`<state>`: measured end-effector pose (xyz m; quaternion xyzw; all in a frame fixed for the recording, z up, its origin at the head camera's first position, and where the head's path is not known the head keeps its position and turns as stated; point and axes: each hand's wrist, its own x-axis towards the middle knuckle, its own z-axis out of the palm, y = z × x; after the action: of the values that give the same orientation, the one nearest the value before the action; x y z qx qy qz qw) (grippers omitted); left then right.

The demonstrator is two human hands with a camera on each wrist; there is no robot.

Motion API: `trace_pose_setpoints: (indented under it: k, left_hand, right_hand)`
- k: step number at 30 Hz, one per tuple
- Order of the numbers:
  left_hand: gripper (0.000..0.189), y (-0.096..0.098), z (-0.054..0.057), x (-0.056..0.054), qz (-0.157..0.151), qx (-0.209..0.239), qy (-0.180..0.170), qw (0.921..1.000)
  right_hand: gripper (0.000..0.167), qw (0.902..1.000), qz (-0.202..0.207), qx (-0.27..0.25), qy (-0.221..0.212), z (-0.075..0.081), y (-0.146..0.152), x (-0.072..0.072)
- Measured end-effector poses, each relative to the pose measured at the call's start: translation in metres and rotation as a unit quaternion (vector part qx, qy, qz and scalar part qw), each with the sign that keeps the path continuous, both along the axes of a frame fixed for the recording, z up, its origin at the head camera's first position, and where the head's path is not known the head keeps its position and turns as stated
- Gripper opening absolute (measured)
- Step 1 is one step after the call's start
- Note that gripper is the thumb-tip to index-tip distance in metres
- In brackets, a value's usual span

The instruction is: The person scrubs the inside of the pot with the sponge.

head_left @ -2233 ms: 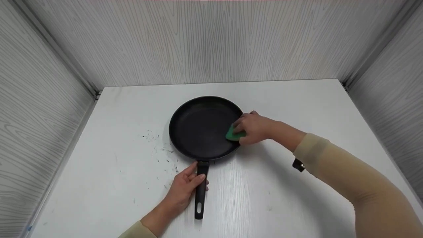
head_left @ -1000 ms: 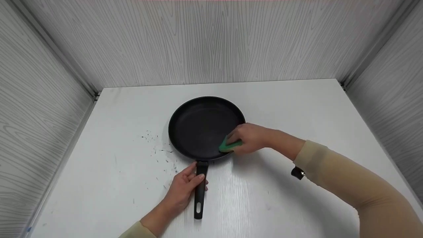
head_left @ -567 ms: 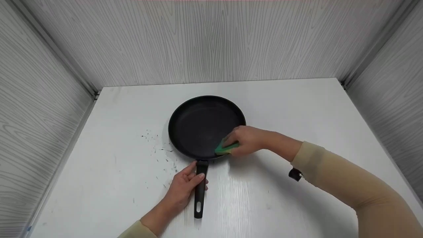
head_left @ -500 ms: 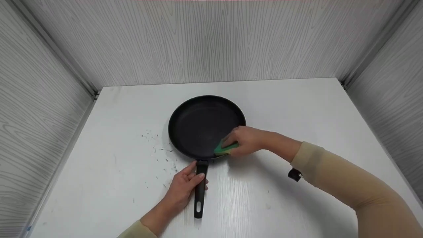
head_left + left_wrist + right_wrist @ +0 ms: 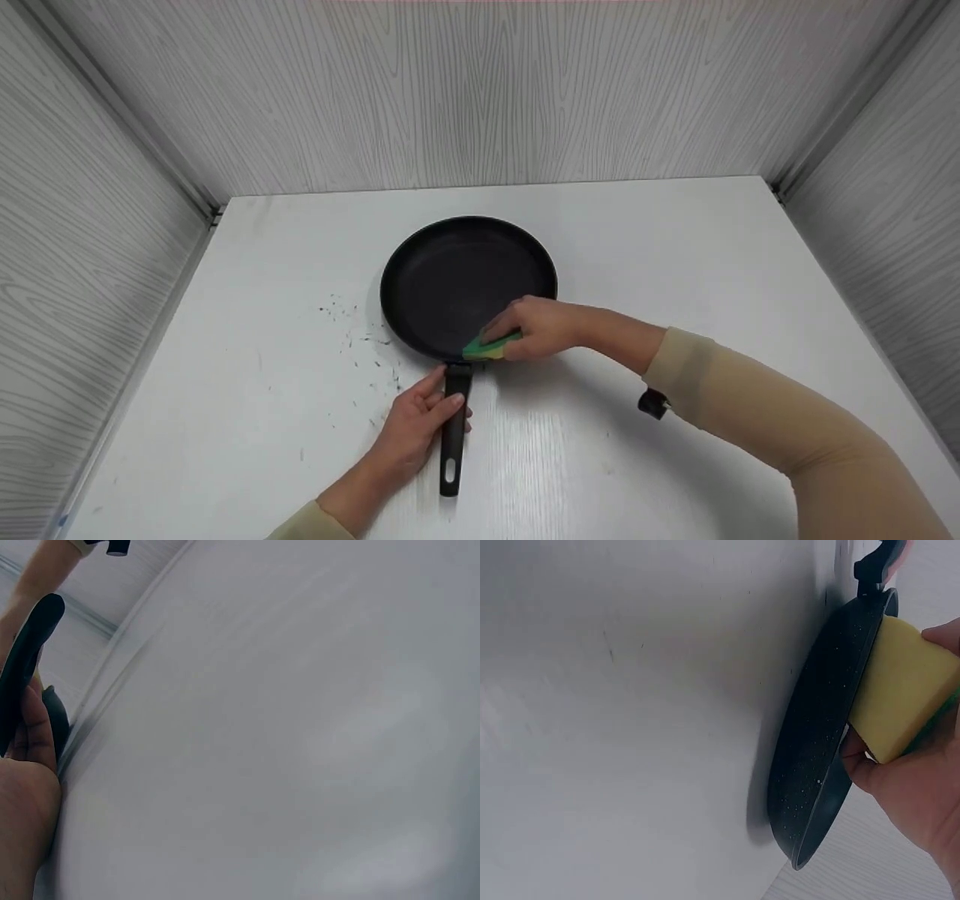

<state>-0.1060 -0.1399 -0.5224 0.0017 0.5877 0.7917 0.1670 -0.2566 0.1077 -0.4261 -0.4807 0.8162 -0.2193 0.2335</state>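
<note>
Frying pan (image 5: 457, 292) sits on the white counter (image 5: 637, 247), its long handle (image 5: 452, 472) pointing from the pan toward the person. Everything else is placed from that pan. The sponge (image 5: 489, 348), green on one face and yellow on the other, lies at the pan's near edge, just to the right of where the handle joins. In the head view, its green face is turned up, and its length runs roughly crosswise to the handle, with one end close to that joint. Whether its underside presses the pan's floor, its sloping wall or both is hidden.

The right hand (image 5: 538, 327) is the nearer one to the sponge, reaching over the pan's right-hand near rim with its fingers grasping the sponge from the right. The left hand (image 5: 415, 421) is below the pan, its fingers wrapped around the handle close to the joint, the thumb laid over the top. The two hands thus stand near each other, on opposite sides of the handle's line, apart and not touching. Dark flecks (image 5: 378, 364) are scattered on the counter left of the pan.
</note>
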Motion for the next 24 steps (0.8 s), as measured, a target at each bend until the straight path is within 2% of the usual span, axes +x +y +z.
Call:
trace_pose_setpoints:
  k: [6,14,24]
  left_hand:
    - [0.080,0.000,0.000,0.000,-0.001,-0.001,0.001,1.0000]
    - [0.080,0.000,0.002,0.001,-0.009,-0.023,0.013,0.9996]
    - [0.078,0.000,0.002,0.000,-0.009,-0.039,0.018,0.9990]
  right_hand:
    - [0.049,0.9998,-0.007,-0.008,-0.018,-0.003,-0.012,0.004]
    - [0.048,0.9982,-0.016,-0.029,-0.051,-0.009,-0.025,0.006]
    - [0.049,0.9985,-0.026,-0.024,-0.042,-0.012,-0.041,0.005]
